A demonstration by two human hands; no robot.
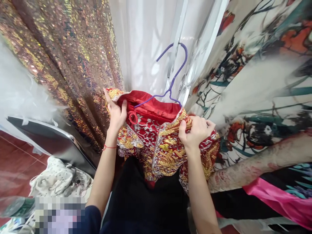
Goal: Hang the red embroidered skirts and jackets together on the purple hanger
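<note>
Left hand pinches one shoulder of red-and-gold garment, right hand grips other; garment spans between fingers, body hanging below them. Purple hanger sits in neckline between both thumbs, arms running crosswise, hook rising above fingers, right thumb nearer its neck. Whether hook catches white bar: cannot tell.

Purple hanger — ends hidden inside red-gold garment | bottle — cut by left edge
</note>
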